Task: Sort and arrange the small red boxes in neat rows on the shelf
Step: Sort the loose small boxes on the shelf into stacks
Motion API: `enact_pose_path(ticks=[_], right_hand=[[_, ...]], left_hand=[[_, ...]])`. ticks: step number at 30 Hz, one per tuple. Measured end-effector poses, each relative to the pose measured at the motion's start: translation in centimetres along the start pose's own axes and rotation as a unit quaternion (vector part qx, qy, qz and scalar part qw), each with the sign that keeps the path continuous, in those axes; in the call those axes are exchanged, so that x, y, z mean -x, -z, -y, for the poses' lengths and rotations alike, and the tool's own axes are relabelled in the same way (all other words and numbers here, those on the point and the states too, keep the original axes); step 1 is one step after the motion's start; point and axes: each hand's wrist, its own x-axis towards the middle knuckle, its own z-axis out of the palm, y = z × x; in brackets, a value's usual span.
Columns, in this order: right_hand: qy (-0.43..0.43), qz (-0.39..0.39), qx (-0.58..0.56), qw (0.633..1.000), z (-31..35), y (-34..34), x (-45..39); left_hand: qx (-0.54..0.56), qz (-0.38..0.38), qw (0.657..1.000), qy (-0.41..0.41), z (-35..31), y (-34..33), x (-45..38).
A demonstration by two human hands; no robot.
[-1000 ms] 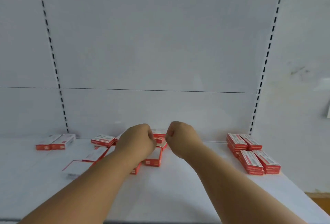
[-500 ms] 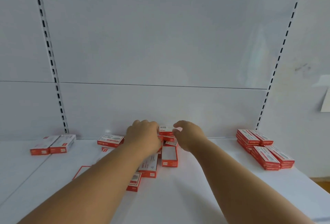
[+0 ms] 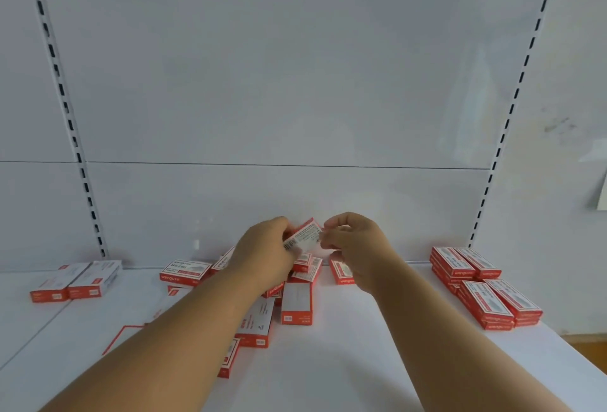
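Gripping one small red box [image 3: 303, 236] between them, the left hand [image 3: 266, 254] curls round its left end while the right hand [image 3: 353, 247] pinches its right edge, holding it tilted above the loose pile of boxes [image 3: 289, 296] at mid-shelf. Neat stacked boxes [image 3: 483, 283] sit to the right on the white shelf [image 3: 345, 362], and a pair of boxes [image 3: 75, 282] lies far left.
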Motion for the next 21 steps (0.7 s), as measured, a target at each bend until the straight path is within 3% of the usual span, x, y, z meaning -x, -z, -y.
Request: enact_pose_path(ticks=[2, 3, 5, 6, 7, 10, 13, 14, 17, 21], right_hand=[[0.022, -0.059, 0.179, 0.982, -0.9, 1.2, -0.4], [0.018, -0.065, 0.310, 0.948, -1.5, 1.6, -0.5], [-0.012, -0.035, 0.534, 0.845, -2.6, 1.7, -0.3], [-0.017, -0.023, 0.580, 0.814, -3.0, 1.5, -0.2], [-0.014, -0.020, 0.588, 0.809, -3.2, 1.3, -0.1], [-0.010, -0.049, 0.528, 0.848, -2.3, 1.0, 0.5], [-0.052, -0.092, 0.248, 0.963, -1.0, 1.5, 2.0], [-0.062, -0.088, 0.144, 0.984, -0.6, 1.7, 2.8], [-0.035, -0.068, -0.019, 0.997, -0.2, 3.0, 5.4], [0.023, -0.103, -0.056, 0.993, 0.0, 5.1, 8.9]], left_hand=[[0.052, -0.020, 0.998, 0.025, -0.4, 0.1, 0.0], [0.079, -0.024, 0.996, 0.035, -0.6, 0.1, 0.0], [0.114, -0.017, 0.992, 0.046, -1.1, 0.0, 0.2], [0.123, -0.013, 0.991, 0.047, -1.3, -0.1, 0.4], [0.129, -0.012, 0.990, 0.050, -1.4, -0.2, 0.5], [0.148, -0.012, 0.987, 0.057, -1.7, 0.2, 0.8], [0.159, -0.013, 0.986, 0.052, -2.3, 0.8, 1.3], [0.174, -0.010, 0.983, 0.048, -2.6, 0.9, 1.5], [0.255, 0.013, 0.966, 0.029, -3.9, 0.5, 2.6], [0.430, 0.065, 0.899, 0.045, -6.4, -0.3, 4.6]])
